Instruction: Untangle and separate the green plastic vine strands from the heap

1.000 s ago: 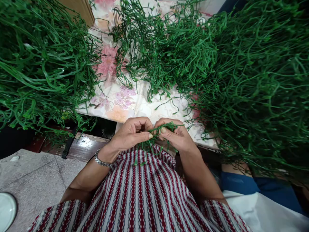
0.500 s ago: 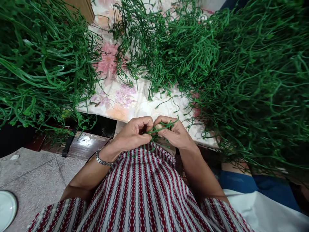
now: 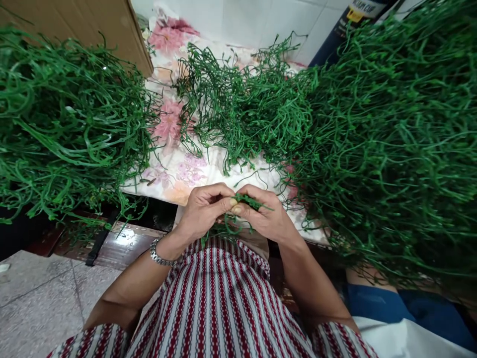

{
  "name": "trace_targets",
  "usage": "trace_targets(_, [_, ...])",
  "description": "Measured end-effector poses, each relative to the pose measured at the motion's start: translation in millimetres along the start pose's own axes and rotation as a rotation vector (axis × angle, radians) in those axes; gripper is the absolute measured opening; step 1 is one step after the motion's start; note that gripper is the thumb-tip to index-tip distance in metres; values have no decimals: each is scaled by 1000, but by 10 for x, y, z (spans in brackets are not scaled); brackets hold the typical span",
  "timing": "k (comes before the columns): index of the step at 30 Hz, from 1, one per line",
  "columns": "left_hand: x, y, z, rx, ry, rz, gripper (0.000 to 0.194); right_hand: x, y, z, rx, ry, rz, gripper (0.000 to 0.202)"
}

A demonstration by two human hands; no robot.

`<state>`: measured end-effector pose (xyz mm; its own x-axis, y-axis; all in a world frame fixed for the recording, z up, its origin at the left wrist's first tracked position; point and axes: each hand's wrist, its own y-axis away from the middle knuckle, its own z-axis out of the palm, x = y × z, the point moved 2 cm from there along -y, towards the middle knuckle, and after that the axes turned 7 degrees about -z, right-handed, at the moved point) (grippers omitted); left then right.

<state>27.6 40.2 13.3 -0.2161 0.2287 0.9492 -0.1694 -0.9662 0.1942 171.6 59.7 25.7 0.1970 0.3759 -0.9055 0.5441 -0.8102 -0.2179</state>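
Just in front of my striped clothing, both hands meet with their fingertips close together. My left hand (image 3: 203, 209), with a metal watch (image 3: 160, 253) on its wrist, pinches thin green stems (image 3: 249, 201) between thumb and forefinger. On the other side, my right hand (image 3: 266, 214) is closed on the same small bunch, and its tips stick out past the fingers. A few curled stems hang below my hands over my lap. Beyond them a loose heap of green stems with small buds (image 3: 246, 109) lies on the flowered tablecloth (image 3: 186, 171).
Larger heaps of green stems rise at left (image 3: 74, 124) and right (image 3: 395, 149). A cardboard box (image 3: 112, 30) stands behind the left heap. At the back right is a dark blue cylinder with printing (image 3: 343, 30). Another person's blue-clothed leg (image 3: 376, 303) shows at lower right.
The view has tilted up, so more of the box, the wall and the blue cylinder shows. My hands have drawn closer together, and the stems between them are gathered tighter.
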Motion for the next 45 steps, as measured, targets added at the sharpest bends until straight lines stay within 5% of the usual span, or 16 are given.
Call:
trace_targets(7, [111, -58, -51, -159, -101, -17, 29, -28, -23, -89, -139, 223, -153, 20])
trace_targets(15, [202, -109, -98, -408, -593, -5, 30, -65, -69, -160, -403, 397, -213, 17])
trace_targets(20, [95, -39, -34, -408, -229, 24, 45, -77, -103, -134, -414, 52, -287, 25])
trace_targets(25, [-19, 49, 24, -223, 103, -149, 47, 27, -82, -29, -231, -313, -133, 27])
trace_targets(32, [-86, 88, 57, -251, 313, -235, 47, 75, -19, 65, -169, -634, 25, 31])
trace_targets(45, [-126, 182, -40, -302, 361, -280, 41, -2, 96, 9, -271, -522, -43, 42])
